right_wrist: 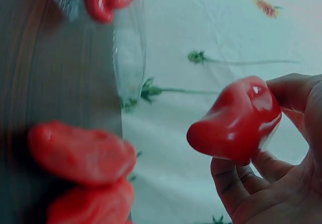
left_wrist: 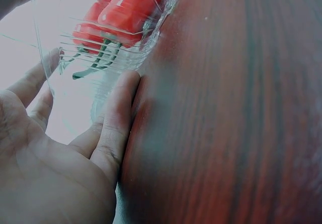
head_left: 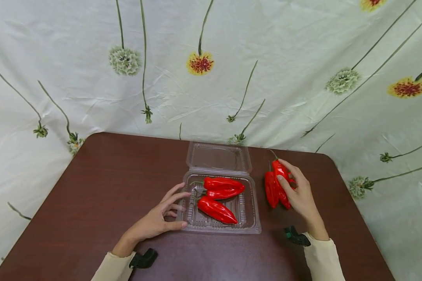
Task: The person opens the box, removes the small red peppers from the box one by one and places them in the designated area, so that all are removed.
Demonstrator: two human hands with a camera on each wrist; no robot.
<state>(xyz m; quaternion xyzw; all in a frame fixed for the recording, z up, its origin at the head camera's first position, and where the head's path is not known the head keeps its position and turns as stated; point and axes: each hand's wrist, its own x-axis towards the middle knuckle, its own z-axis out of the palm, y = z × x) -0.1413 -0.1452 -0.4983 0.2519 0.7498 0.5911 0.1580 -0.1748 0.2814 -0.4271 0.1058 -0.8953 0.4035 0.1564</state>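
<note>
My right hand (head_left: pixel 300 194) pinches a red pepper (head_left: pixel 280 169) between thumb and fingers, its green stem pointing away. In the right wrist view this pepper (right_wrist: pixel 236 121) is raised off the table. Below it, more red peppers (head_left: pixel 271 190) lie side by side on the table. A clear plastic clamshell box (head_left: pixel 256 212) stands in the middle, holding three red peppers, one of them the near pepper (head_left: pixel 217 210). Along its left side rests my left hand (head_left: pixel 154 221), fingers spread and fairly straight, thumb at the near corner. The left wrist view shows the fingertips (left_wrist: pixel 128 80) right at the box wall.
The box's hinged lid (head_left: pixel 219 157) is folded back toward the far table edge. A dark brown table (head_left: pixel 102 191) with rounded far corners carries everything. Behind it hangs a white cloth (head_left: pixel 183 89) with printed flowers. Black bands (head_left: pixel 144 258) sit on both wrists.
</note>
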